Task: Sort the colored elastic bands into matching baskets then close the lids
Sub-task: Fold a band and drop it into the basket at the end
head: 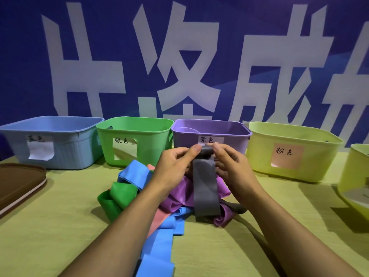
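Head view: your left hand [175, 162] and right hand [229, 164] both pinch the top of the grey band [205, 188], held above the pile at 6 o'clock from the purple basket [211, 134]. No grey-marked basket is legible; the basket at 3 o'clock [357, 176] hides its label, so you risk a misfiling. Its hanging tail may snag the purple band [179, 198] underneath and drag it along.
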The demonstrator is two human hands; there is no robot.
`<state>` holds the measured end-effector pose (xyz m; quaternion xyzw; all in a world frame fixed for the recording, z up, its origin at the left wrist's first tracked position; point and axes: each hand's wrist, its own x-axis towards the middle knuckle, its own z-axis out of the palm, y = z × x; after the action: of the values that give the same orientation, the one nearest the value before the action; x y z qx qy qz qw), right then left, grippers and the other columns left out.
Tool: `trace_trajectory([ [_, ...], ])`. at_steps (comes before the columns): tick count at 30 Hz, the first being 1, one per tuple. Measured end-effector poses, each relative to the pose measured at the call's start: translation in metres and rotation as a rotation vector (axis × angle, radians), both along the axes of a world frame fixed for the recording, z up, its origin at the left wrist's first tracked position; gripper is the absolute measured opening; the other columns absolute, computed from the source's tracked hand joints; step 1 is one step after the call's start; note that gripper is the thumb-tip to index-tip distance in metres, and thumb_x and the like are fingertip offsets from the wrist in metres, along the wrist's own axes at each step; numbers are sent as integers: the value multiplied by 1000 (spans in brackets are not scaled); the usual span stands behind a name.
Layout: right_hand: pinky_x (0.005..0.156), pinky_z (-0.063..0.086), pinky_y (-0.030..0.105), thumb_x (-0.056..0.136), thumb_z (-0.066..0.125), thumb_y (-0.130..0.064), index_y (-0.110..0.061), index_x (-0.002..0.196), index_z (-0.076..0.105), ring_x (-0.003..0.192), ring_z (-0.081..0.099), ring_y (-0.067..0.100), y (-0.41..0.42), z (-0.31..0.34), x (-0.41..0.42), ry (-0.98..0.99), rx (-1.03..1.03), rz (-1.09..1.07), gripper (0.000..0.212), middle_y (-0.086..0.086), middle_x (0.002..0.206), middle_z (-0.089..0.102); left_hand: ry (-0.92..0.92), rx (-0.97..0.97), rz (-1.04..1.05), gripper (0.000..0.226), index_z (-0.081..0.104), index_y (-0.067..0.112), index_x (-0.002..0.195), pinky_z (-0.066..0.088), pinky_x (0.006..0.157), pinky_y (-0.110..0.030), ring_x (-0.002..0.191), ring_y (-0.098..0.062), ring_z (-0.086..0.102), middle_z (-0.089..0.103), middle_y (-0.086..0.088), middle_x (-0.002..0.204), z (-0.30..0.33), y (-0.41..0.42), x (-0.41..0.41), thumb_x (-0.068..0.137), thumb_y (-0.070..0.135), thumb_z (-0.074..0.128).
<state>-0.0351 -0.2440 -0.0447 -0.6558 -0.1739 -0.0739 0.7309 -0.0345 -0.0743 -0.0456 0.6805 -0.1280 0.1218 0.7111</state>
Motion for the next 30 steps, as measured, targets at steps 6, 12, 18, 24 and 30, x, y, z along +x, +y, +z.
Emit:
trace_trajectory([
  [6,61,50,26,86,61,-62,-4,91,73,70,59,20,0,3,-2,125,-6,-27,60,11,76,64,-4,21,-18,29,76,9,107,59,93,-44,102,-32,75,79,-11,102,0,0,-1,87,30,76],
  [12,75,60,43,82,68,-63,2,98,74,79,71,31,-1,-1,3,112,-57,-96,68,23,86,72,-58,69,-19,20,74,8,112,60,84,-26,101,-16,74,79,-7,106,0,0,-1,92,11,73],
  [18,83,58,48,82,72,-54,-8,90,79,87,72,25,0,-4,5,51,-56,-97,47,17,95,77,-94,76,7,20,74,14,106,59,84,-24,97,-13,73,79,-6,104,-1,0,-1,88,7,78],
  [24,76,55,31,85,70,-39,-14,96,77,89,72,14,1,0,2,-32,-10,-55,28,5,94,78,-55,35,-8,28,69,14,110,60,80,-26,90,-9,73,78,1,93,-1,0,0,85,18,81],
  [30,84,56,21,97,64,-14,-7,117,71,101,73,11,3,-1,0,-149,-45,-7,22,4,108,78,97,31,-57,70,76,7,85,47,64,-26,63,-15,60,65,-6,67,2,-1,-3,80,76,65],
])
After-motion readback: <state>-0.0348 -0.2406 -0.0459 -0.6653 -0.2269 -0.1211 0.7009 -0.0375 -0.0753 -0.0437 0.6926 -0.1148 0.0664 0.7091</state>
